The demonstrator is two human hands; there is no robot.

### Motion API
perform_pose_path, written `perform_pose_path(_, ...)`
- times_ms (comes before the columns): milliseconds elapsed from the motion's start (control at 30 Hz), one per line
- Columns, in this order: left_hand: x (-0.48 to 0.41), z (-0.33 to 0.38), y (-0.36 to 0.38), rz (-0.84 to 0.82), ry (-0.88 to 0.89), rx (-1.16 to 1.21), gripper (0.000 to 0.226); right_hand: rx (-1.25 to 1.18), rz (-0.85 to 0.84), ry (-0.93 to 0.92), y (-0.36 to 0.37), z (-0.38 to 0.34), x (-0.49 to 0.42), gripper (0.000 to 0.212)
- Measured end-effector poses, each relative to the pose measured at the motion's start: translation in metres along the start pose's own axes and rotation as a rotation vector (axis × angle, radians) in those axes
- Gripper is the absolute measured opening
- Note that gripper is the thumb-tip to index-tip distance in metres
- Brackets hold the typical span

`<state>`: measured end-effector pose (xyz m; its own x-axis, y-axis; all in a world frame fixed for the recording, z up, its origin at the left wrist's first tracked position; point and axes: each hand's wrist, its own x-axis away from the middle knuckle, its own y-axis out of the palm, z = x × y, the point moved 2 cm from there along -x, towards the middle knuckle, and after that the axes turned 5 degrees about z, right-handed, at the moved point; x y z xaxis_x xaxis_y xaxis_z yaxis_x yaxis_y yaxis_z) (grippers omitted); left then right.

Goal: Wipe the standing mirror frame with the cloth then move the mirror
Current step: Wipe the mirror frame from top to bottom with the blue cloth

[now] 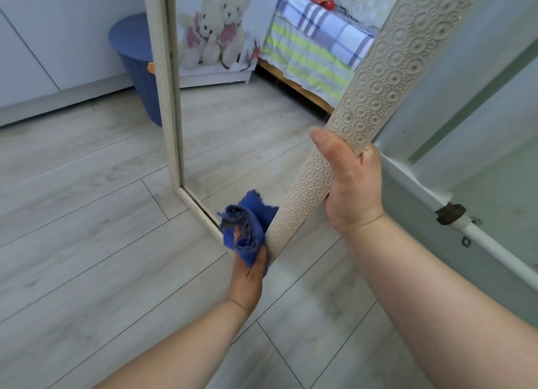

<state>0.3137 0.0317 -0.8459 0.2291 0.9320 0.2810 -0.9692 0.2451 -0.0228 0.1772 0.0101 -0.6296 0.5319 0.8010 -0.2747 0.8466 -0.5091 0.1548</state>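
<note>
Mirror frame (375,91) sits gripped in our right hand (349,184) while our left hand (247,275) presses the bunched blue cloth (247,225) against it

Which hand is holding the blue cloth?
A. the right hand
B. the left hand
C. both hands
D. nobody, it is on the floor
B: the left hand grips the bunched cloth against the low end of the mirror frame, while the right hand holds the frame higher up.

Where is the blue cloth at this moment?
In the head view, the blue cloth is low at centre, bunched in the left hand, against the mirror frame.
</note>
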Motion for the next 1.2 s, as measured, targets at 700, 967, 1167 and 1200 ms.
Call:
perform_pose_path(700, 0.024, 0.02, 0.01, 0.183, 0.011, 0.182, 0.048, -0.042, -0.041, 0.029, -0.002, 0.006, -0.001, 0.044)
perform_pose_path(967, 0.01, -0.021, -0.009, 0.18, -0.272, 0.15, 0.036, -0.003, -0.037, 0.033, 0.0, 0.002, 0.001, 0.048)
perform_pose_path(1167, 0.012, -0.022, -0.005, 0.221, -0.307, 0.172, 0.027, -0.011, -0.039, 0.064, 0.0, 0.004, 0.001, 0.046)
perform_pose_path(1200, 0.011, -0.021, -0.003, 0.241, -0.309, 0.188, 0.024, -0.02, -0.036, 0.064, 0.001, 0.004, 0.001, 0.051)
